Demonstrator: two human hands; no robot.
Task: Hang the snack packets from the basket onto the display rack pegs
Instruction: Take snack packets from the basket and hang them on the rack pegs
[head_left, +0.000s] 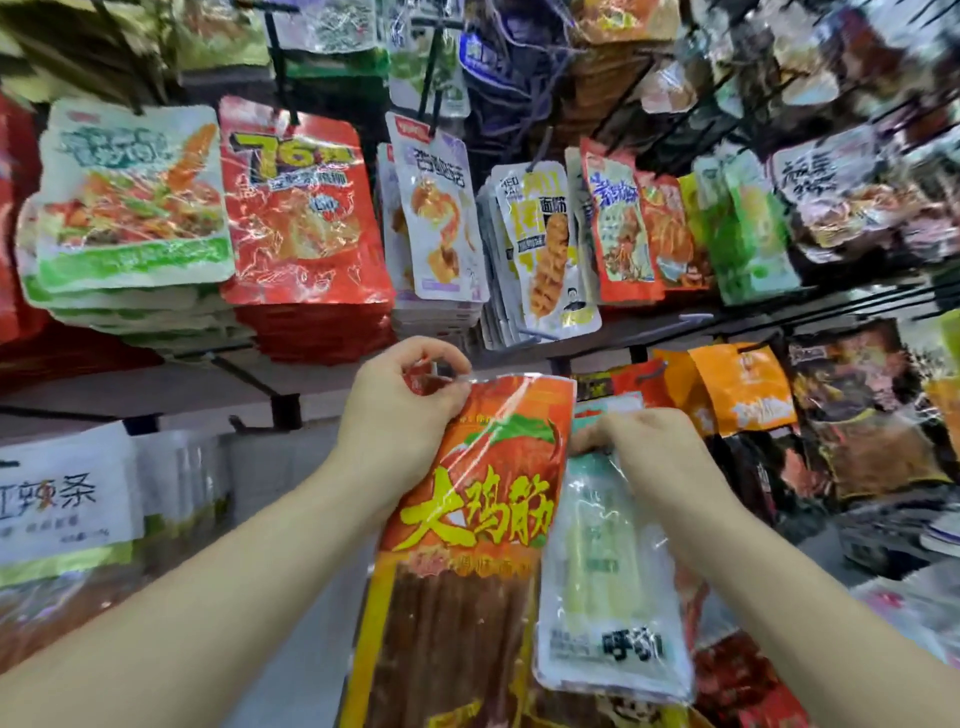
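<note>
My left hand (400, 415) pinches the top edge of a tall orange snack packet (467, 530) with yellow lettering, held upright in front of the rack. My right hand (644, 452) grips the top of a pale, clear-fronted packet (608, 582) that overlaps the orange one's right side. A black peg (244, 371) juts from the display rack just left of my left hand, and I cannot tell whether anything hangs on it. The basket is out of view.
Rows of hung packets fill the rack above: green-white (130, 197), red (296, 208), white (441, 213) and more to the right. Orange and dark packets (743, 389) hang at right. White-labelled packs (62, 499) sit at lower left.
</note>
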